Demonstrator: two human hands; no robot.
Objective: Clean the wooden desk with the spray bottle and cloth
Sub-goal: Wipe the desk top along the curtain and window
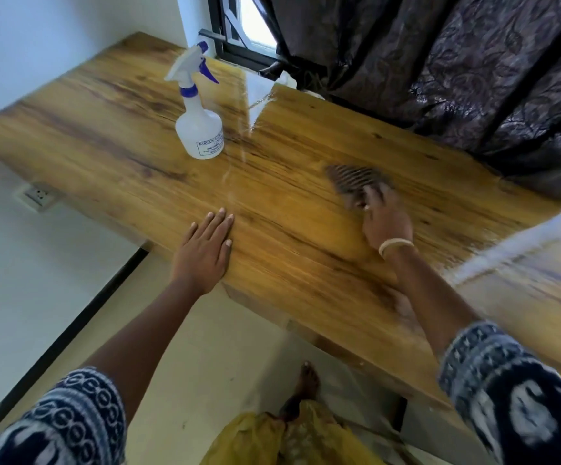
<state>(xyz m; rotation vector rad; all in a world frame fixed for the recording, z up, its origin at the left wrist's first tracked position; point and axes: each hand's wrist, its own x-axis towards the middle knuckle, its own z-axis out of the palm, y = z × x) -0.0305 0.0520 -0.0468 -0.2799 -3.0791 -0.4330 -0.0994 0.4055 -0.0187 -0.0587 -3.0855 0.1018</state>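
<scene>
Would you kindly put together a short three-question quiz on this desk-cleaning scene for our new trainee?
1. True or false: the spray bottle stands upright on the wooden desk, and neither hand touches it.
2. Which hand holds the cloth against the desk? A) left hand B) right hand C) both hands
3. Fill in: the left hand lies ____ on the desk near its front edge, fingers straight.

Key
1. True.
2. B. The right hand presses the dark, motion-blurred cloth onto the wood.
3. Flat, palm down, holding nothing.
</scene>
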